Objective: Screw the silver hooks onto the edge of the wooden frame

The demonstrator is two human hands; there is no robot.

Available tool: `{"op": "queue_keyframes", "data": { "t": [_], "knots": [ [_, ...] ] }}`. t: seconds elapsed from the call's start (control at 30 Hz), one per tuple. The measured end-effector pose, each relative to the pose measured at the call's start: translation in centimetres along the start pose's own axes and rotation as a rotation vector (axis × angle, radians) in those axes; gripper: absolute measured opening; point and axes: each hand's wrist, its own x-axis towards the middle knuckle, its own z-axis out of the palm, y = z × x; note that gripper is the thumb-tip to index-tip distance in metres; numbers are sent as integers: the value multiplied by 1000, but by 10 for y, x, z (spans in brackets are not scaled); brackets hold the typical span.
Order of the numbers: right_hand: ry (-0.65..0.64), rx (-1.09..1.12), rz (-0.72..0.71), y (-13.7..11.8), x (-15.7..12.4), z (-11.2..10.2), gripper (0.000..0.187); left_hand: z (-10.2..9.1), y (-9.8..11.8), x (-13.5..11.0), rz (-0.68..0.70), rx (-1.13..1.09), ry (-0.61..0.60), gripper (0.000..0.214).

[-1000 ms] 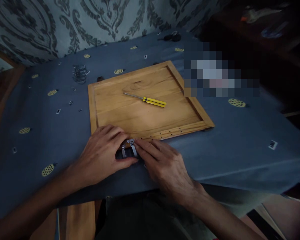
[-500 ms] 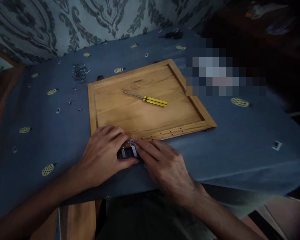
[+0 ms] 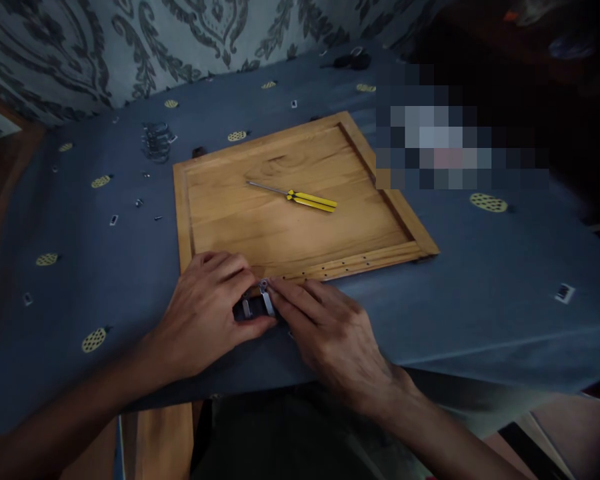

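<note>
A wooden panel (image 3: 280, 153) with a raised frame lies flat before me; its near edge has several small dark holes. At that edge, left of the holes, sits a small metal bracket (image 3: 267, 303) with two silvery arms and a round eyelet on top. My left hand (image 3: 207, 307) curls around its left side, fingers over the frame and thumb below. From the right, the fingertips of my right hand (image 3: 330, 327) press together against the bracket by the eyelet. My fingers hide part of the bracket. On the panel rests a screwdriver (image 3: 295, 197) with a yellow handle.
Blue cloth with a pineapple print (image 3: 480, 287) covers the table. Left of the panel lie several small metal pieces (image 3: 139, 203) and a pile of metal wire-like fittings (image 3: 156, 142). A dark object (image 3: 350, 60) sits at the back. The patterned curtain (image 3: 195, 40) hangs behind.
My view has shifted slightly. Both hands keep nearly the same hold on the bracket, and the screwdriver stays where it was on the panel.
</note>
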Motion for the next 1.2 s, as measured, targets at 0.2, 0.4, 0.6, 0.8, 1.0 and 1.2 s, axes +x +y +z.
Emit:
{"op": "queue_keyframes", "data": {
  "t": [0.2, 0.4, 0.6, 0.8, 1.0, 1.2],
  "knots": [
    [12, 5, 2, 0, 0, 0, 37, -1, 0, 1, 3, -14, -3, 24],
    [17, 41, 19, 1, -1, 1, 33, -2, 2, 2, -1, -30, -11, 25],
    [11, 163, 71, 4, -3, 3, 39, -3, 2, 2, -1, -19, -18, 23],
    [107, 407, 279, 8, -9, -3, 47, -1, 1, 0, -7, -33, 11, 23],
    [112, 443, 296, 7, -6, -4, 46, -2, 1, 1, 10, -17, 0, 23],
    [110, 409, 274, 5, -4, -4, 41, -2, 1, 1, 16, -19, -6, 22]
  ]
}}
